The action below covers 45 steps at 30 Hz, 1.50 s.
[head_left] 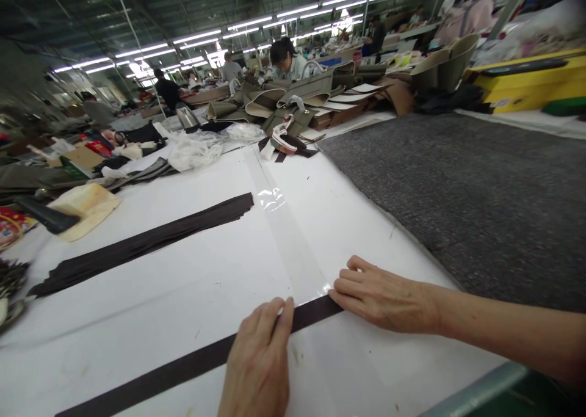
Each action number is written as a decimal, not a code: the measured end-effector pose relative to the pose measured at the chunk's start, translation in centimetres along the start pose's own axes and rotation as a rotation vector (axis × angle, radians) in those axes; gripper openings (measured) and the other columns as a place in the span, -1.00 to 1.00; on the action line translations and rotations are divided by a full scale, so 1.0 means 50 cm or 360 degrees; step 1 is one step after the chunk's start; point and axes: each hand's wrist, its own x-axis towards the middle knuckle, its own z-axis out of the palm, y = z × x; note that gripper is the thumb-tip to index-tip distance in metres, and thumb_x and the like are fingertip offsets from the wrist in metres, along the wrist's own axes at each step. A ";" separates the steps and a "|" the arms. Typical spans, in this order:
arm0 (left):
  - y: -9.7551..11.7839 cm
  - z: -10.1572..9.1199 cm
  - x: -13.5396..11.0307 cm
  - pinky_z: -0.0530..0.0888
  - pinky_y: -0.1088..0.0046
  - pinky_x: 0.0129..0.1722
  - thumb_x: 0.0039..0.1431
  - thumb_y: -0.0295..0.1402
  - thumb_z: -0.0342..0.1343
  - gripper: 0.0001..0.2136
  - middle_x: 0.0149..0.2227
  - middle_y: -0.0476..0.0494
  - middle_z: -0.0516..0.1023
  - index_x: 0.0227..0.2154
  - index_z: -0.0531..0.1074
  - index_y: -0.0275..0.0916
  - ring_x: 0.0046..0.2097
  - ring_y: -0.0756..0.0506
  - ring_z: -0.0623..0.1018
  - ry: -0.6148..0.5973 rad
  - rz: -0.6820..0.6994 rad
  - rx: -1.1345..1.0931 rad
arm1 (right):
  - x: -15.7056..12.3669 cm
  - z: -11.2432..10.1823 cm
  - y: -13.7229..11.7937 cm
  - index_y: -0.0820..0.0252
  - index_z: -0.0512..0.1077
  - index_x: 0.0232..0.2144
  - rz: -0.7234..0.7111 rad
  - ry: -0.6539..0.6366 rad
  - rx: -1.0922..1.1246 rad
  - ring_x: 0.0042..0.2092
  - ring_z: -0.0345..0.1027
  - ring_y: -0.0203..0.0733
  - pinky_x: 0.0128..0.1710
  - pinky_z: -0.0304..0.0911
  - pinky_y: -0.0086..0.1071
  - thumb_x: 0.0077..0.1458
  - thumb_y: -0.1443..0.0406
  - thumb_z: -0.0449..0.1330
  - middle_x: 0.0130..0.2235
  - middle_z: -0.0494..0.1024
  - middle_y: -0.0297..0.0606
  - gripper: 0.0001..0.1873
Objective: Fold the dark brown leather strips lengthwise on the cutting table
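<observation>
A long dark fabric strip (196, 363) runs slantwise over the white tabletop near me. My left hand (263, 356) lies across it, with bent fingers and thumb pressing on the strip partway along. At the strip's right end, my right hand (373, 295) has its fingers curled in and its fingertips closed on the end; the tip itself is hidden under them. Farther off, on the left, lies a bundle of similar dark strips (151, 239), stacked flat and roughly parallel to the one under my hands.
Clear tape (279, 221) crosses the white tabletop (220, 276). Dark grey material (458, 191) covers the right side. A tape dispenser (282, 141), plastic bags (196, 148), and bag pieces (293, 99) lie toward the back. A black-handled tool (50, 214) rests left. A co-worker (293, 63) sits beyond.
</observation>
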 end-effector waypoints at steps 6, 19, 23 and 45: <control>0.068 0.045 0.073 0.47 0.26 -0.12 0.03 -0.71 -0.18 -0.50 -0.19 -0.23 0.45 0.07 0.27 -0.42 -0.17 -0.16 0.42 -0.0250 0.0091 -0.0286 | -0.004 0.000 -0.001 0.30 0.37 -0.28 0.0028 -0.0016 -0.0073 -0.29 0.14 -0.20 -0.20 0.05 -0.25 0.28 0.46 -0.09 -0.37 0.31 -0.26 -0.76; 0.068 0.061 0.073 0.44 0.32 -0.16 -0.03 -0.72 -0.10 -0.37 -0.19 -0.16 0.40 0.18 0.16 -0.35 -0.18 -0.15 0.37 -0.0227 0.0234 -0.0017 | -0.054 -0.006 0.023 0.35 0.38 -0.16 -0.0026 0.0011 -0.0169 -0.31 0.16 -0.22 -0.23 0.05 -0.27 0.29 0.45 -0.08 -0.36 0.33 -0.25 -0.77; 0.065 0.069 0.069 0.43 0.33 -0.14 -0.07 -0.73 -0.09 -0.32 -0.20 -0.13 0.38 0.20 0.15 -0.30 -0.17 -0.16 0.36 -0.0184 0.0278 0.0035 | -0.058 -0.006 0.033 0.33 0.39 -0.22 -0.0079 0.0004 -0.0185 -0.29 0.17 -0.22 -0.22 0.04 -0.28 0.29 0.46 -0.07 -0.35 0.35 -0.24 -0.77; 0.091 0.067 0.079 0.39 0.28 -0.17 -0.07 -0.69 -0.01 -0.33 -0.22 -0.12 0.41 0.18 0.21 -0.25 -0.19 -0.17 0.34 -0.0247 0.0238 0.0247 | -0.123 -0.013 0.041 0.33 0.38 -0.15 0.0083 -0.0059 -0.0276 -0.28 0.19 -0.20 -0.20 0.08 -0.25 0.30 0.44 -0.09 -0.33 0.37 -0.21 -0.75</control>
